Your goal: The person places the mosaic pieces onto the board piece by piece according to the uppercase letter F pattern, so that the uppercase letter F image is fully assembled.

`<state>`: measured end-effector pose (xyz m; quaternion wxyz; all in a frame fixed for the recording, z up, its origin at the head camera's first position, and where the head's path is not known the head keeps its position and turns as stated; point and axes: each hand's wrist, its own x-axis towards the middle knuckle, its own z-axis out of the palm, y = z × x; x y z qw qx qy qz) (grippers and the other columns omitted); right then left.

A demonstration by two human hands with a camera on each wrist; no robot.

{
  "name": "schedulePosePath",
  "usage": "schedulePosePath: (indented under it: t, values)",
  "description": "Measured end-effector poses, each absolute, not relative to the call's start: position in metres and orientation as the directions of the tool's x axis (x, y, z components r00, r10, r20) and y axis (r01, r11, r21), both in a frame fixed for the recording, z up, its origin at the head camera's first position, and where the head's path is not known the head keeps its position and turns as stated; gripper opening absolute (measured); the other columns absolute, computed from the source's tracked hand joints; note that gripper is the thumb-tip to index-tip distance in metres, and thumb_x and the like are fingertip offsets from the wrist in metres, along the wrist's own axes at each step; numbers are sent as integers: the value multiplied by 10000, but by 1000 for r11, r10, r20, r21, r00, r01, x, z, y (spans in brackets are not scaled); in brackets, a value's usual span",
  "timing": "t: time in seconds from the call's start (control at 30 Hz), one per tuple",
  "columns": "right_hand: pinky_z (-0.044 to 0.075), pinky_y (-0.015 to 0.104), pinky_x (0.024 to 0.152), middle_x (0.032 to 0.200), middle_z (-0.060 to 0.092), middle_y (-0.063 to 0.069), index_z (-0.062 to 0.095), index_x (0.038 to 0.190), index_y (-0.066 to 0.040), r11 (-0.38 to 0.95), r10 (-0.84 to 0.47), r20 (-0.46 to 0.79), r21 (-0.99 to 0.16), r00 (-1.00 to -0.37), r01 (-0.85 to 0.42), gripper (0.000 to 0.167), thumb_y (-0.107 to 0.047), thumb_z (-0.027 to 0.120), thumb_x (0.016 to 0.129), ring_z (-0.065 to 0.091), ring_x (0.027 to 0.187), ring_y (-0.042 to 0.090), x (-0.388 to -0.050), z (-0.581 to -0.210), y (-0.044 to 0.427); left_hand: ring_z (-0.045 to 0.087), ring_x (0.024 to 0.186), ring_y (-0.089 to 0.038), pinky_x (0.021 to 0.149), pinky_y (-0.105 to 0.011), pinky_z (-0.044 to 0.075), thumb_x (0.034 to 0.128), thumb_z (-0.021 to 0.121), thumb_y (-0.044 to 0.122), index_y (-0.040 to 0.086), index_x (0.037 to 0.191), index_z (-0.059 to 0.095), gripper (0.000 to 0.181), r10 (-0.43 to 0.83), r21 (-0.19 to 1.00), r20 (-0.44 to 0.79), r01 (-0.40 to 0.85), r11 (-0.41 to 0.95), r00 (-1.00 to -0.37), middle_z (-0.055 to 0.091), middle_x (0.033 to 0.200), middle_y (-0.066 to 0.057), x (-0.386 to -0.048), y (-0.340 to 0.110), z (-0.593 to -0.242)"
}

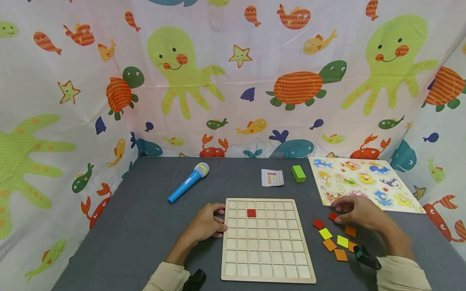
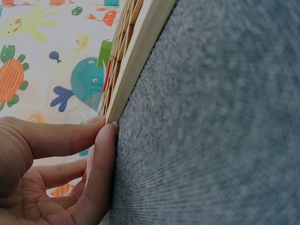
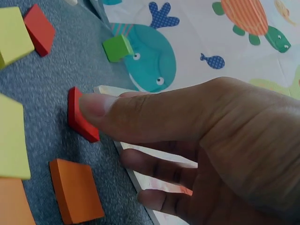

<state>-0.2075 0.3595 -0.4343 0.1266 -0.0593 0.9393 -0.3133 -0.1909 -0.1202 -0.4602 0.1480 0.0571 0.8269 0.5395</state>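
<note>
A wooden grid board [image 1: 267,250] lies on the dark table, with one red square tile [image 1: 251,213] in an upper cell. At its left edge my left hand [image 1: 205,221] pinches the rim between thumb and finger, also seen close up in the left wrist view. My right hand [image 1: 358,210] pinches a red tile [image 3: 77,115] between thumb and index finger, the index tip mostly hidden. Around it lie another red tile [image 1: 318,224], yellow tiles [image 1: 342,241] and orange tiles [image 1: 341,255], loose on the table right of the board.
A blue toy microphone [image 1: 185,185] lies behind the left hand. Behind the board are a small printed grid card [image 1: 267,182] and a green block [image 1: 298,173]. A sea-animal puzzle board [image 1: 367,165] lies at the back right, partly under the right hand. A patterned cloth [image 1: 233,101] hangs behind.
</note>
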Motion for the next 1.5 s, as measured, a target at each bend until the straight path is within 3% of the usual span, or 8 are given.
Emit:
schedulePosePath:
  t: [0.53, 0.97, 1.5]
  values:
    - [472, 249, 647, 911, 605, 60, 727, 1181, 30, 780, -201, -253, -626, -946, 1, 345, -59, 838, 867, 546, 852, 224, -209, -439, 360, 669, 950, -197, 631, -336, 664, 846, 809, -103, -39, 1458, 561, 662, 253, 911, -174, -59, 408, -952, 560, 1271, -169, -190, -120, -459]
    - [489, 263, 660, 947, 632, 43, 738, 1203, 22, 807, -172, -270, -589, -947, 22, 344, -131, 809, 903, 567, 866, 210, -210, -437, 353, 665, 943, -188, 635, -336, 665, 848, 813, -96, -35, 1460, 557, 666, 252, 911, -184, -69, 406, -950, 558, 1271, -163, -190, -120, -458]
    - [470, 287, 662, 980, 652, 38, 773, 1206, -64, 770, -234, -89, -624, -968, -129, 355, -222, 826, 893, 561, 886, 212, -214, -439, 313, 662, 937, -192, 628, -334, 664, 847, 816, -98, -23, 1453, 568, 659, 241, 904, -190, -74, 420, -952, 556, 1267, -156, -192, -118, -461]
